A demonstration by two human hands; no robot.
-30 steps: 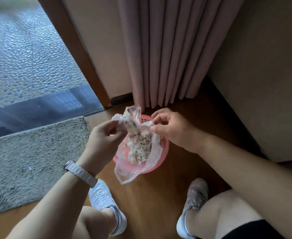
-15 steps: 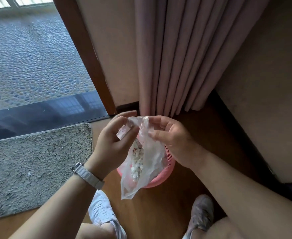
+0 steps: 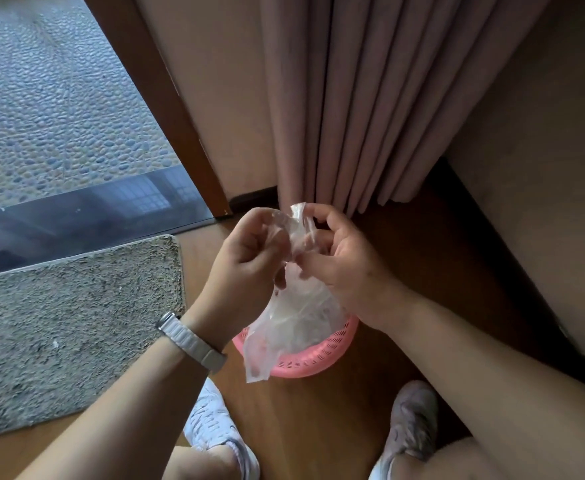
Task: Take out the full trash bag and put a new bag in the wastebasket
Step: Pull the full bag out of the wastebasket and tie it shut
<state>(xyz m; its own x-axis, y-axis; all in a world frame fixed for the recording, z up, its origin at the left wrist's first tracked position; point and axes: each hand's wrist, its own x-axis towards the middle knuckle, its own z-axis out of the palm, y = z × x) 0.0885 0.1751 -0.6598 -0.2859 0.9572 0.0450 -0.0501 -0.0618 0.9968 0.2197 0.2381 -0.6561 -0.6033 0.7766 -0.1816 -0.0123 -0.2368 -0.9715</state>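
Note:
A clear plastic trash bag (image 3: 291, 323) hangs above a small pink mesh wastebasket (image 3: 322, 358) on the wooden floor. My left hand (image 3: 246, 265) and my right hand (image 3: 343, 265) both pinch the gathered top of the bag, close together, fingers curled round the twisted plastic. The bag's lower part droops over the basket's near-left rim and hides most of the basket's inside. What fills the bag is blurred behind the plastic.
A pink curtain (image 3: 346, 98) hangs just behind the basket, with a beige wall (image 3: 540, 168) to the right. A grey mat (image 3: 69, 323) lies on the left by a glass door with a wooden frame (image 3: 166, 109). My two shoes (image 3: 215, 431) stand near the basket.
Both hands have drawn the bag's open mouth together and raised it. The white contents, plain one second ago, are now hidden in the gathered plastic.

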